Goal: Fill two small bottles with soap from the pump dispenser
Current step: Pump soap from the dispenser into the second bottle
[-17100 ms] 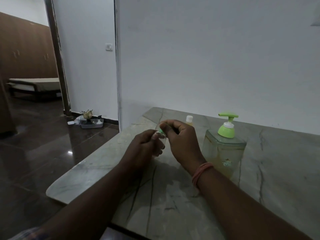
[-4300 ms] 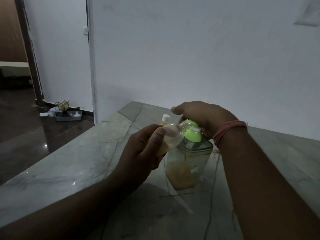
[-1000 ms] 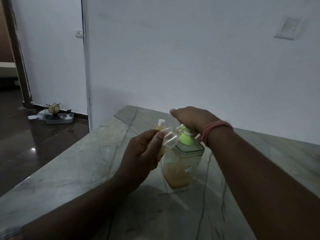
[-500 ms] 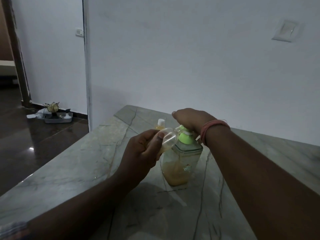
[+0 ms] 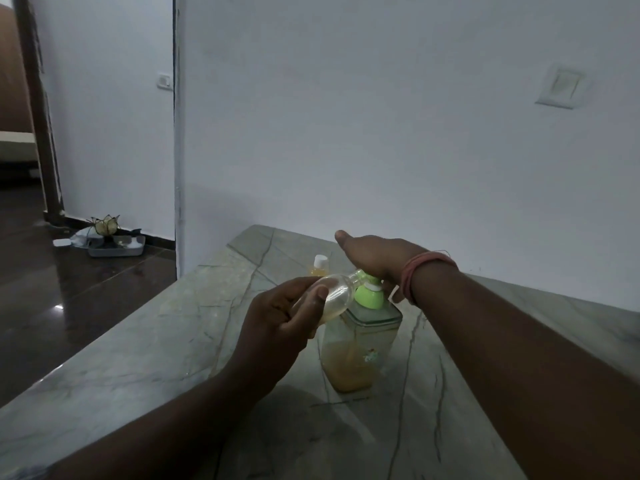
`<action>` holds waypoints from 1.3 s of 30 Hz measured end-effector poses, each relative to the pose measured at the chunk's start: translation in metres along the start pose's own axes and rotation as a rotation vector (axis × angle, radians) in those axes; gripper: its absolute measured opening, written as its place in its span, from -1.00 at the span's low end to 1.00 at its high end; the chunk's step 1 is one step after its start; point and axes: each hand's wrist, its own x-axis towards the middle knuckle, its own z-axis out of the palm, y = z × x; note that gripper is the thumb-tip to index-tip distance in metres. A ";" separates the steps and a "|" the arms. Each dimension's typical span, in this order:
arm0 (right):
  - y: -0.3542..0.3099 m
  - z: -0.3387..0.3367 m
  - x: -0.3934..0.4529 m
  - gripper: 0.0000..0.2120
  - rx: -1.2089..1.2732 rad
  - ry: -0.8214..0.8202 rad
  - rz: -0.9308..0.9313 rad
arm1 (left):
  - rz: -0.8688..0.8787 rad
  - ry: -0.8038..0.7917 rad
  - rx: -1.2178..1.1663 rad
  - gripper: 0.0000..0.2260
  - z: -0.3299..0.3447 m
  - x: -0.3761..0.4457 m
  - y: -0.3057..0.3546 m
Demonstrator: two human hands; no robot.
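Hands: left grips tilted clear bottle, right flat on pump.

You see a clear pump dispenser with amber soap and a lime-green pump. The near small bottle is clear; the far bottle is yellow with a white cap. The grey marble counter has dark veins.

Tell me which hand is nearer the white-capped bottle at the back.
Right hand: its fingers reach just beside the white-capped bottle. The left hand sits closer to the person.
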 end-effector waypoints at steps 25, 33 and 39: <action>0.017 -0.011 -0.007 -0.79 0.585 0.062 0.285 | -0.034 -0.152 -0.257 -0.63 -0.002 -0.005 0.000; 0.007 0.000 0.002 -0.70 0.205 0.144 0.128 | -0.016 -0.074 -0.179 -0.72 -0.003 0.001 0.000; 0.011 0.009 0.008 -0.74 -0.012 0.190 0.082 | 0.013 -0.071 -0.097 -0.72 -0.003 0.001 -0.002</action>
